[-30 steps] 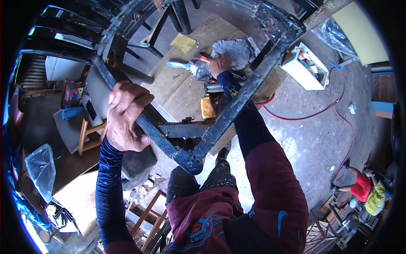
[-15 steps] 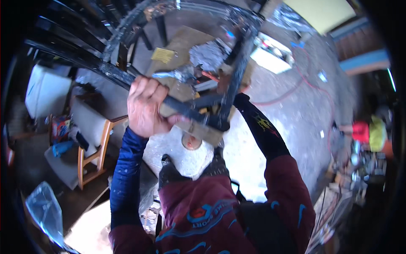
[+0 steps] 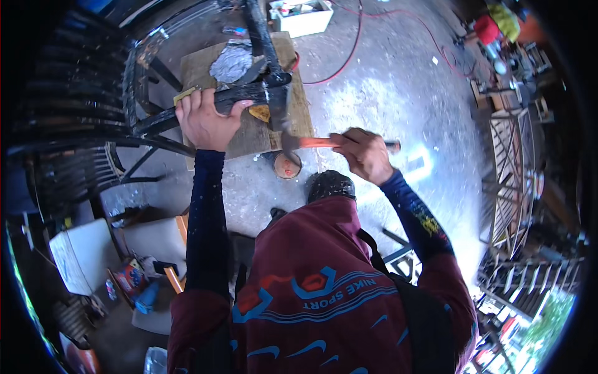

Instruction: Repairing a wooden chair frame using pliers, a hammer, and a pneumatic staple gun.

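Gripping hammer beside dark frame edge, floor stretching rightward

Your left hand lies over a bar of the dark wooden frame, thumb spread out to the side, while your right hand grips the orange handle of a hammer, its blurred head near the frame's corner. Beneath the frame you have a wooden board bearing a crumpled grey cloth and a yellow object. A round tin sits just beside the board, and a red hose curves across the floor near a white box.
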